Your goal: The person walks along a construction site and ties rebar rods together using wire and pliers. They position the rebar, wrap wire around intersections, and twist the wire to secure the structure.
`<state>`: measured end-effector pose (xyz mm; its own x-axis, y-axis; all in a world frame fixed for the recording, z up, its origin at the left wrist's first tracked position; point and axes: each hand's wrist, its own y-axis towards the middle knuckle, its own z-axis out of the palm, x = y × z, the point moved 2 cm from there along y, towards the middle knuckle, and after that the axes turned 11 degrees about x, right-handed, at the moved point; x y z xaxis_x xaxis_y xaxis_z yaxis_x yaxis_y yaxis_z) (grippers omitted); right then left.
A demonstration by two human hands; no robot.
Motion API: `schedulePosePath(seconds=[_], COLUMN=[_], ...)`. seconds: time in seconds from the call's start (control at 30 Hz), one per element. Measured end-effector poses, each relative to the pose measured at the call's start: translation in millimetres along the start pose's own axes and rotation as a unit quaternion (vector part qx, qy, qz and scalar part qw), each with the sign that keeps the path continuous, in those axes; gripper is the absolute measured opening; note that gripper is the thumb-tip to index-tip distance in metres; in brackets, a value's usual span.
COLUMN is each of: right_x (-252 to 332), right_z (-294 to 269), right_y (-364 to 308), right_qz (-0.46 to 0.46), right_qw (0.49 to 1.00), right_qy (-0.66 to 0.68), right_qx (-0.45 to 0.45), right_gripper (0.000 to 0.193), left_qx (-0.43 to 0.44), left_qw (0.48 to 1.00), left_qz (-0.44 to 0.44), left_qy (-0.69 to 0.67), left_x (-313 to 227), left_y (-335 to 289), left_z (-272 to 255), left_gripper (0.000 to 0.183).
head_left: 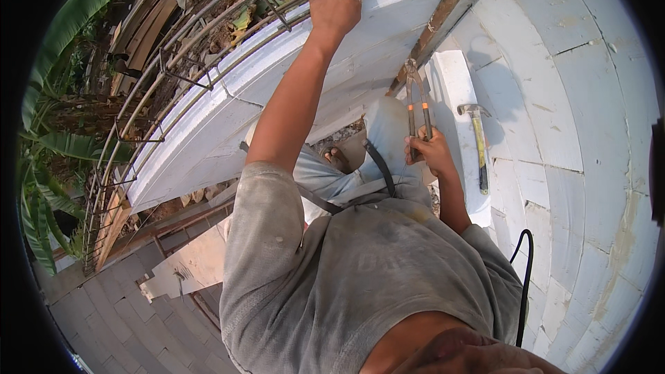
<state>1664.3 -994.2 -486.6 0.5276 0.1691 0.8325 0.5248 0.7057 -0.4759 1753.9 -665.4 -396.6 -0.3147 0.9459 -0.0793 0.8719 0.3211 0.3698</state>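
Observation:
My left hand reaches up to the top of a white block wall, its fingers curled over a steel reinforcing bar running along the edge. Down at my right side, my right hand is closed around the handles of a pair of pincers with orange bands. The pincers point away from me, jaws at the far end. Beside them a hammer with a yellow handle lies on a white block ledge.
Tied bars with stirrups follow the wall's curved-looking top. A rusty upright strip stands where the walls meet. A pale block wall rises on the right. Banana leaves and a board are on the left.

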Motion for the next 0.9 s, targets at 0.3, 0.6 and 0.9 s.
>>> schedulePosePath(seconds=[0.3, 0.6, 0.9], right_x=[-3.4, -44.2, -206.1], right_z=[-14.1, -31.4, -88.7], right_y=[3.1, 6.6, -1.3], right_qz=[-0.052, 0.051, 0.119], right_qw=[0.966, 0.997, 0.798], right_qy=[-0.238, 0.054, -0.555], right_qx=[-0.084, -0.011, -0.203], right_gripper=[0.010, 0.031, 0.030], left_qx=[0.458, 0.248, 0.254], left_qw=[0.645, 0.801, 0.891], left_qz=[-0.158, -0.249, -0.154], left_qy=[-0.590, -0.484, -0.344], left_x=[-116.4, -78.9, -34.3], left_y=[-187.2, -219.3, -191.5], left_z=[-12.0, 55.8, 5.9], left_gripper=[0.057, 0.048, 0.053])
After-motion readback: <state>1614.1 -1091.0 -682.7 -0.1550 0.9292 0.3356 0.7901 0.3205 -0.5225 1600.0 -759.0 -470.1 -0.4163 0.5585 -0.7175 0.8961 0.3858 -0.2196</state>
